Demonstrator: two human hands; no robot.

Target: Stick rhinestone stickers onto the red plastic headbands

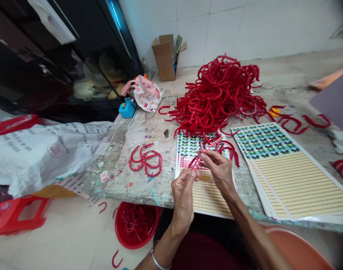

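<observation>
We see the left hand (pixel 184 191) pinching the near end of a slim, curved red strip (pixel 191 162) between thumb and fingertip, while the right hand (pixel 220 170) pinches farther along, its remaining fingers loosely curled. The piece is held up just above the printed sheet, and a white-dotted pink band (pixel 198 160) runs along it; we cannot tell whether that band is fully stuck down. If the two pinches pull unevenly, we think it could wrinkle or sit crooked, and a slip of the fingertips could make it adhere in the wrong place.

Under the hands lies a white paper sheet with green-and-blue motifs and yellow stripes (pixel 212 198). It reaches the table's near edge, so a brushing forearm could shift it. Beside the right hand, a few loose, hooked red strips (pixel 233 152) overlap its upper part and might snag a finger.

Beyond, the tall, tangled heap of glossy red strips (pixel 216 97) covers the sheet's top edge; tugging the paper could bring pieces sliding down. To the left, a small interlocked cluster of red strips (pixel 145 161) could tangle further if lifted carelessly.

Below the table, a round red plastic bucket (pixel 117 228) holds more strips, and a stray red U-shaped strip (pixel 116 259) lies on the floor near it: a careless toss could miss the rim.
</observation>
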